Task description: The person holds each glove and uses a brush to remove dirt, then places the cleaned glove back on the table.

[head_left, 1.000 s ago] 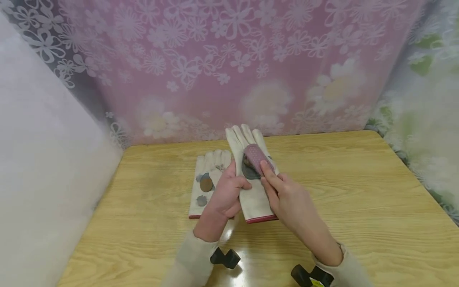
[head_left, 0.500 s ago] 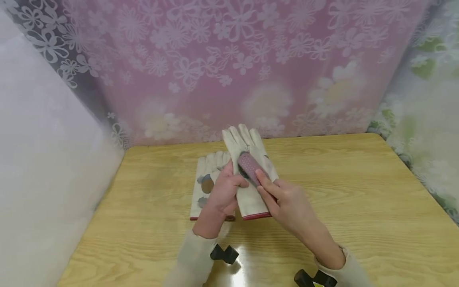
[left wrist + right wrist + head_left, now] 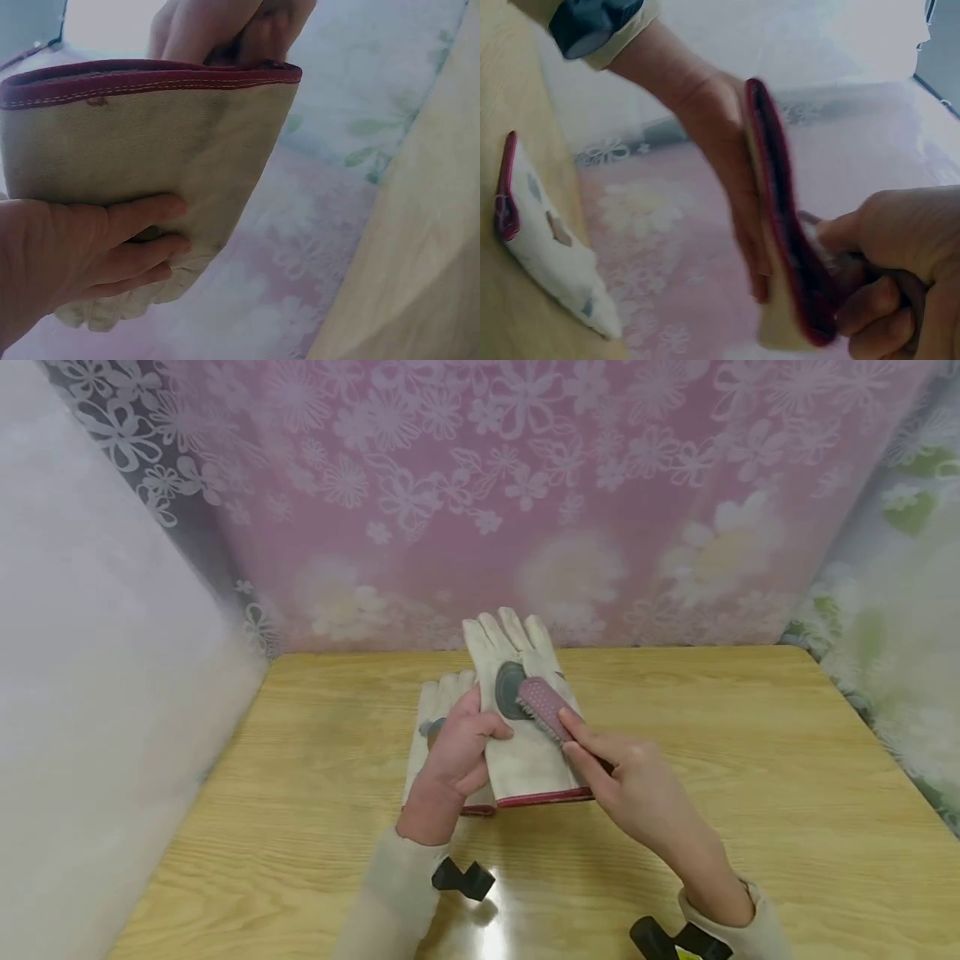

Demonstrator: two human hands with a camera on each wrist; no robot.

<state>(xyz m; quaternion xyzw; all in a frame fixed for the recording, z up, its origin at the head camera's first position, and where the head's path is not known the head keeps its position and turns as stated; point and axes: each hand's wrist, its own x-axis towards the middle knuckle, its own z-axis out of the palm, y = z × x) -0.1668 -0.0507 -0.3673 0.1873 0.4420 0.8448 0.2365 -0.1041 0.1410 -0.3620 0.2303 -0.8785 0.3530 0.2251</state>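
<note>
Head view: gripping the raised glove (image 3: 528, 764) at its left edge with the left hand (image 3: 463, 739), thumb bent across the front, other fingers mostly hidden behind. Holding it clear of the wooden table (image 3: 750, 760), red hem (image 3: 543, 797) nearest the camera. Pinching the pink brush (image 3: 545, 702) by its dark handle (image 3: 604, 767) with the right hand (image 3: 645, 785), at the right of the raised glove, index finger along the top. Slanting the brush head over the front of the raised glove, tip beside the right edge of its grey patch (image 3: 511, 691), bristles (image 3: 544, 723) showing; impossible to tell contact from a narrow gap. Showing a second glove (image 3: 438, 697) on the table, left of the raised glove and partly covered. Facing a pink floral backdrop (image 3: 450, 510) beyond the raised glove.

Left wrist view: laying the left fingers across the back of the raised glove, nearly straight, thumb out of sight. Catching the bent right fingers past its hem.

Right wrist view: meeting the raised glove almost edge-on, left fingers along its left side. Curling the right fingers round the handle just right of the raised glove; too blurred to make out the brush head. Showing the second glove farther left, well apart.
</note>
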